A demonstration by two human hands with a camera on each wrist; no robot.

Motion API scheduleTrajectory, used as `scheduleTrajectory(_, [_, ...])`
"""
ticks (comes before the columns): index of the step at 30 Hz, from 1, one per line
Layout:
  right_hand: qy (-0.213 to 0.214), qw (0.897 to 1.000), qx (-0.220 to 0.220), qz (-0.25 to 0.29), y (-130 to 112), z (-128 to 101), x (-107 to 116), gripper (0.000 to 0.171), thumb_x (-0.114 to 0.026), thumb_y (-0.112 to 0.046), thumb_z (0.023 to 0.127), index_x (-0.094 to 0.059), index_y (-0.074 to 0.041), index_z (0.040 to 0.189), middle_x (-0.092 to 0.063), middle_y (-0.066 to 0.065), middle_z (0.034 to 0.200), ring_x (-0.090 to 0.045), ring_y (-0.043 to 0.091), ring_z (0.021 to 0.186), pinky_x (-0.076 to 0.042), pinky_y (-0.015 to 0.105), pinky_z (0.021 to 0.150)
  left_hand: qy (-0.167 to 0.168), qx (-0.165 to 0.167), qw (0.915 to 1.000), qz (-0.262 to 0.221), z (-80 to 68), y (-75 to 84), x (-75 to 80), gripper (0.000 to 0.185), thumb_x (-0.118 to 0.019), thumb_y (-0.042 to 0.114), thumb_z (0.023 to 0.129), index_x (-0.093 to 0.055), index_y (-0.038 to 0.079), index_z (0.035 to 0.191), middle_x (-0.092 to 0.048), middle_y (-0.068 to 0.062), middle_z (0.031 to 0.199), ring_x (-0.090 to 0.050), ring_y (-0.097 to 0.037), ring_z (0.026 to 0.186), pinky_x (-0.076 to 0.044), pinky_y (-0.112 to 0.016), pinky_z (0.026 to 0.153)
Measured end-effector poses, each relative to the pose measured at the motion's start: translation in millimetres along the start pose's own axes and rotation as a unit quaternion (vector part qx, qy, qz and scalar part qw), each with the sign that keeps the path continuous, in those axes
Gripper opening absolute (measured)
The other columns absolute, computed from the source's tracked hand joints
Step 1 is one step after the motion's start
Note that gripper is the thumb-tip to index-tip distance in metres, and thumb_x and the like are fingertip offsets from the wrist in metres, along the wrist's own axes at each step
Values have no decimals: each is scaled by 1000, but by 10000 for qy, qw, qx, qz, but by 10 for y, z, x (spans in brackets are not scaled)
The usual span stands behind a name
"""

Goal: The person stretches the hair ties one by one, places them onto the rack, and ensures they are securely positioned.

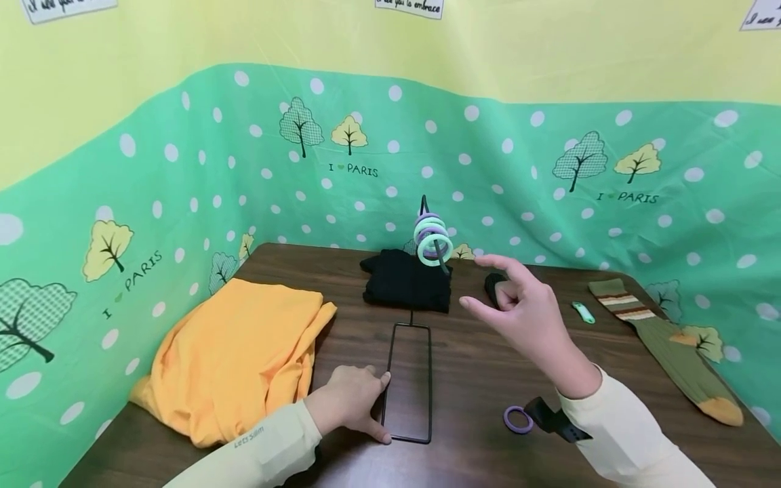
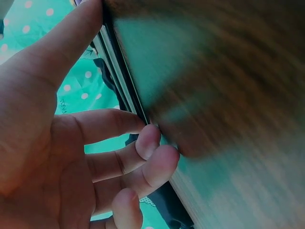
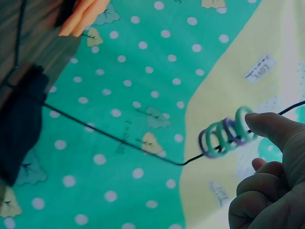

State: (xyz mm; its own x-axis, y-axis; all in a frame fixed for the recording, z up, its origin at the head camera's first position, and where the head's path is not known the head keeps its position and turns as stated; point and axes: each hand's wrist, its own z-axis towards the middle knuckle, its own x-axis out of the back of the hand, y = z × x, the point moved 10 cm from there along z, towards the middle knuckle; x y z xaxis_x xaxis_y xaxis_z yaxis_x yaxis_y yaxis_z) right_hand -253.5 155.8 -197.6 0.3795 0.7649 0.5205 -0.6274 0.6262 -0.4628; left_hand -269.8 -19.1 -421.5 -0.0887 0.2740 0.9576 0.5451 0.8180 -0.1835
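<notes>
A black wire stand [image 1: 430, 379] lies with its rectangular base flat on the brown table [image 1: 488, 379]. Its upright rod carries several green and purple rings [image 1: 432, 240]. My left hand [image 1: 381, 410] holds the base's left bar between thumb and curled fingertips [image 2: 151, 138], with the wire [image 2: 119, 71] against them. My right hand [image 1: 478, 283] hovers just right of the stacked rings, index finger and thumb extended, holding nothing. In the right wrist view the thumb [image 3: 271, 129] sits beside the rings [image 3: 224, 136] on the rod [image 3: 109, 136]. One purple ring [image 1: 518, 419] lies on the table under my right wrist.
A black folded cloth [image 1: 407, 279] sits behind the stand, and an orange garment [image 1: 238, 356] is piled at the left. A striped olive sock [image 1: 668, 342] and a small green item [image 1: 583, 312] lie at the right. Green dotted fabric walls [image 1: 183, 203] enclose the table.
</notes>
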Motion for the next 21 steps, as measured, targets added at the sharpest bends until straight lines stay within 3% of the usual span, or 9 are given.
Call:
scheduleTrajectory(8, [-505,9915,-1161,-305,478,-325,14,51,-79,-14,71,-57,-14,117,-21,-9,49,-20,4,39,-26,26,43,8,5,10000,-4,1,-1,9,100,-56,84,56,-45,28,138,-56,-2,129,-61,-20,103,-50,-35,62])
scheduleTrajectory(17, [-681,9821,-1655,-584,906,-753,67,46,-79,-17,71,-59,-15,113,-21,-9,52,-18,-2,43,-26,25,42,-16,8,10000,-13,0,2,6,100,-56,84,56,-45,28,137,-56,-1,130,-61,-20,105,-51,-36,64])
scheduleTrajectory(21, [-935,9721,-2031,-704,1104,-961,64,46,-79,-20,73,-58,-15,114,-21,-8,53,-19,-1,43,-27,25,42,-31,1,10000,-8,6,0,-5,99,-56,84,56,-45,28,137,-55,-1,131,-61,-20,106,-51,-36,65])
